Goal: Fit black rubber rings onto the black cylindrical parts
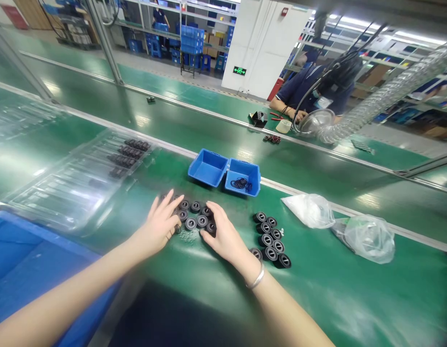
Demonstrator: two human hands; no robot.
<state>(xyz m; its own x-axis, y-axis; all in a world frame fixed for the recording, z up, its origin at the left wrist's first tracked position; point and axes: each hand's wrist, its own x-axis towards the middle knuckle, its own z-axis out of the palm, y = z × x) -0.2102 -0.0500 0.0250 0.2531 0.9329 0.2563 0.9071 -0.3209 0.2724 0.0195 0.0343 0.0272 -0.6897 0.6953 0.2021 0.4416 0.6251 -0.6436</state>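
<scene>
The glossy green bench top [317, 289] stretches under my forearms, and on it sits a cluster of black round parts [190, 223]. Nearest me, to the left of the cluster, is a large blue crate [28, 258]. My left hand [161, 225] is at the cluster's left edge, palm down, fingers spread wide over a few parts and clenched on nothing I can see. My right hand [225, 236] curves along the cluster's right edge, fingers together and thumb parted from them, cupping a couple of parts without closing round them; how firmly it presses I cannot tell. Both forearms slant inward to the cluster, a silver bangle [258, 278] round my right wrist. Right of the cluster, apart from it, stands a second group of black parts [270, 253]; well right, two plastic bags [370, 238]. Left of and beyond it lies a clear plastic tray [71, 183]. Just beyond the cluster, two blue bins [208, 169] sit side by side, black loops [239, 183] in the right one. Far beyond, to the right, is a co-worker's hand [300, 115].
</scene>
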